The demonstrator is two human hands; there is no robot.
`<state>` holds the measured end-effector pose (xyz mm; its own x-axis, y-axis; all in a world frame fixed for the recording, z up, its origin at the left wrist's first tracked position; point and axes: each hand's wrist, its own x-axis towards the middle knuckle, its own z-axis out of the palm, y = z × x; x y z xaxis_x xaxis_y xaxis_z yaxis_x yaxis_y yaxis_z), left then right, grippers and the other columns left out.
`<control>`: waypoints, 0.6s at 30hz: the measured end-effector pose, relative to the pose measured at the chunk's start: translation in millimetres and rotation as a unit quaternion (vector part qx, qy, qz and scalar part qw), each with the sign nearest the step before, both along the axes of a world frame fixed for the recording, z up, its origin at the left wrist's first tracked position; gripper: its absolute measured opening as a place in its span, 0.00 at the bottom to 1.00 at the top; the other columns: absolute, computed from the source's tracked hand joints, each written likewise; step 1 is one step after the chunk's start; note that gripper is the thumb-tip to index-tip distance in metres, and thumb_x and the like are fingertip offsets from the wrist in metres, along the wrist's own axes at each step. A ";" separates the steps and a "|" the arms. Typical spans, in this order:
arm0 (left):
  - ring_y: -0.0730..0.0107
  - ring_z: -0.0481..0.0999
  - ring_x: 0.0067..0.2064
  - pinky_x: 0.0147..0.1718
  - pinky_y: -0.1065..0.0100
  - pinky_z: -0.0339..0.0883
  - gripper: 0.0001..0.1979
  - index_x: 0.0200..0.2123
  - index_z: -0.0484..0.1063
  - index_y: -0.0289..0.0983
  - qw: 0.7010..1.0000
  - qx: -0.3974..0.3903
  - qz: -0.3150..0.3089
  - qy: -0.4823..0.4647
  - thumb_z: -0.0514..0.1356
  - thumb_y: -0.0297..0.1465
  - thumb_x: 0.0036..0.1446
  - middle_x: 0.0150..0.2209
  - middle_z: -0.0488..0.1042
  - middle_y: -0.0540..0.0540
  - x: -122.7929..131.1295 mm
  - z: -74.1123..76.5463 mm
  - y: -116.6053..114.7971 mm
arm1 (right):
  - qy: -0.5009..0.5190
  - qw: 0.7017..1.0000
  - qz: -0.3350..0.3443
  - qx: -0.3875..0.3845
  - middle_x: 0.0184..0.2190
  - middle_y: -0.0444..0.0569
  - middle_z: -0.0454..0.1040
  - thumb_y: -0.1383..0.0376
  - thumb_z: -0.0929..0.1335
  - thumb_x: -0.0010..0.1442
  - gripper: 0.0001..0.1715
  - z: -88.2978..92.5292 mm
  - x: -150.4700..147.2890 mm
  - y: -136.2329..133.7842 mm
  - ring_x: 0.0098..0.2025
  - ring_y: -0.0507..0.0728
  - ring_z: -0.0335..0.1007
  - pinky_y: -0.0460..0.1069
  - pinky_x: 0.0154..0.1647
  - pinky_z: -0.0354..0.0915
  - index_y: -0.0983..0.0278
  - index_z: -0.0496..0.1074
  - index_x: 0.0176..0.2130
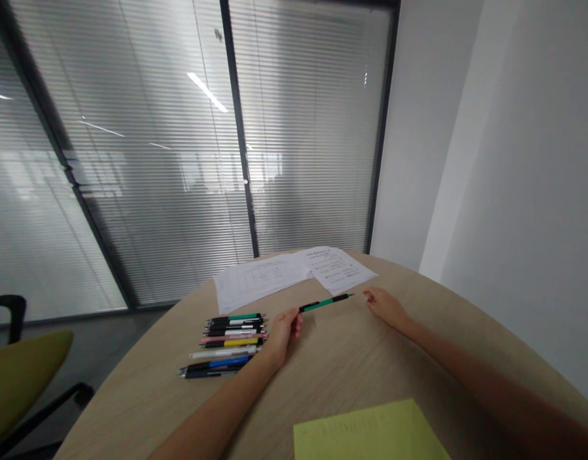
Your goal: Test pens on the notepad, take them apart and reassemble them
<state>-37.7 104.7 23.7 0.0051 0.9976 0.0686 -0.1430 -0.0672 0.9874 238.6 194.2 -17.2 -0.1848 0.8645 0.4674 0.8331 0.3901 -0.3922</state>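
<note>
My left hand (283, 332) is closed round the rear end of a green and black pen (325, 303), which it holds above the table with the tip pointing right. Just past that tip, my right hand (385, 306) hovers with loosely curled fingers slightly apart and nothing visible in them. Left of my left hand lies a row of several pens, among them a green and black one (241, 317), a yellow and black one (231, 343), a white one (222, 352) and a blue and black one (217, 364). My left hand and forearm hide some of their right ends.
Printed paper sheets (265, 278) lie at the far side of the round wooden table (351, 358). A yellow paper (365, 434) is at the near edge. A green chair (25, 364) stands to the left, with glass partitions and blinds (303, 128) behind.
</note>
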 end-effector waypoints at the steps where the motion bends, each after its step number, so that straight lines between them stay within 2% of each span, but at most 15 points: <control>1: 0.80 0.56 0.15 0.15 0.75 0.48 0.18 0.15 0.62 0.35 1.000 -0.001 -0.001 0.003 0.57 0.44 0.41 0.13 0.59 0.55 0.0 0.0 0.0 | -0.006 1.000 0.006 0.006 0.33 0.53 0.71 0.74 0.61 0.46 0.17 2.2 -0.1 -1.3 0.39 0.58 0.66 0.53 0.43 0.60 0.66 0.70 0.38; 6: 0.80 0.55 0.14 0.15 0.74 0.47 0.17 0.15 0.62 0.35 1.000 -0.001 -0.012 0.022 0.56 0.44 0.42 0.12 0.58 0.55 -0.4 -0.5 0.4 | -0.008 0.998 0.046 0.050 0.40 0.53 0.68 0.73 0.62 0.47 0.15 15.2 -3.3 -13.8 0.46 0.57 0.62 0.53 0.50 0.57 0.64 0.70 0.37; 9: 0.79 0.55 0.14 0.15 0.74 0.46 0.17 0.14 0.62 0.36 0.999 -0.001 -0.015 0.034 0.55 0.43 0.42 0.12 0.58 0.55 -0.3 0.4 -0.1 | 0.043 0.994 0.088 0.057 0.38 0.51 0.69 0.71 0.61 0.50 0.15 17.5 -10.5 -27.2 0.40 0.55 0.65 0.52 0.43 0.62 0.64 0.69 0.38; 13: 0.79 0.54 0.14 0.16 0.73 0.46 0.18 0.13 0.59 0.37 0.998 0.004 -0.024 0.049 0.55 0.44 0.42 0.11 0.56 0.56 0.7 2.7 -1.7 | 0.103 0.988 0.114 0.012 0.35 0.49 0.71 0.69 0.61 0.51 0.15 17.4 -22.0 -49.1 0.33 0.53 0.67 0.48 0.33 0.64 0.63 0.68 0.40; 18: 0.80 0.53 0.13 0.15 0.73 0.45 0.19 0.13 0.56 0.37 0.998 0.011 -0.030 0.062 0.55 0.44 0.42 0.11 0.54 0.57 0.8 2.3 -1.5 | 0.068 0.991 0.109 0.024 0.29 0.47 0.70 0.67 0.62 0.54 0.09 20.0 -28.9 -68.3 0.33 0.53 0.66 0.48 0.35 0.63 0.62 0.71 0.33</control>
